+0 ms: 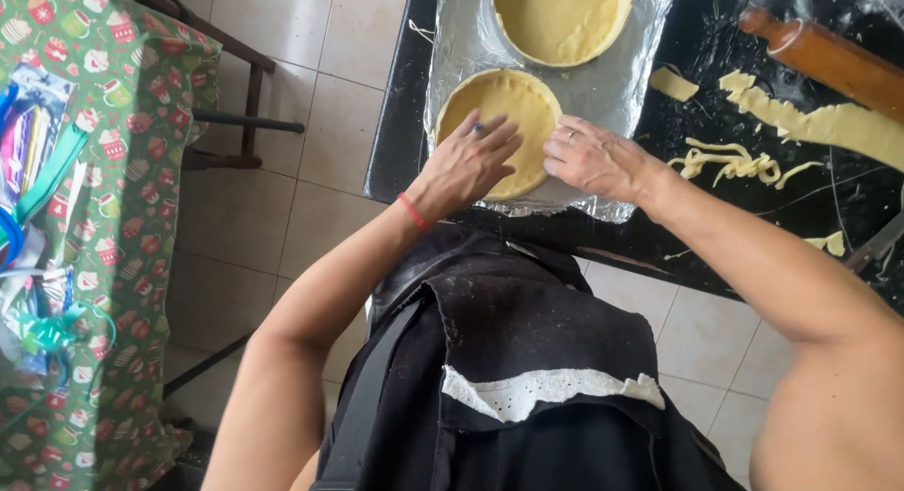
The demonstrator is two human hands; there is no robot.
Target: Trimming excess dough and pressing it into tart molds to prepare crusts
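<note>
Black apron cloth (527, 359), dusted with flour and edged with a strip of white lace, fills the bottom middle of the frame, with the person's bare forearms reaching up from it. Both hands meet just above centre on a round tart tin lined with pale dough (508, 110). Left hand (468, 161), a red band at its wrist, lies flat on the lower left part of the dough with the fingers spread and pressing; its grip is open and closed round nothing. Right hand (595, 157), a ring on one finger, rests at the tin's right rim with the fingers loosely curled, touching the edge without holding anything.

That tin sits on a sheet of foil (603, 86) over the black bench (395, 133). A second lined tin (562, 16) lies just beyond it at the top centre, its dough smooth and its rim already neat.

To my eye the work is well along: both tins are lined and the far one looks finished, while the near one is getting its last pressing at the edge. Trimmed dough strips (734, 161) lie right of the foil, a longer dough offcut (819, 119) stretches toward the right edge, and a wooden rolling pin (829, 58) rests at the upper right. No filling shows in either tin.

Along the left edge stands a table under a green patterned cloth (122, 218), with ribbons and packets (38, 171) on it.
</note>
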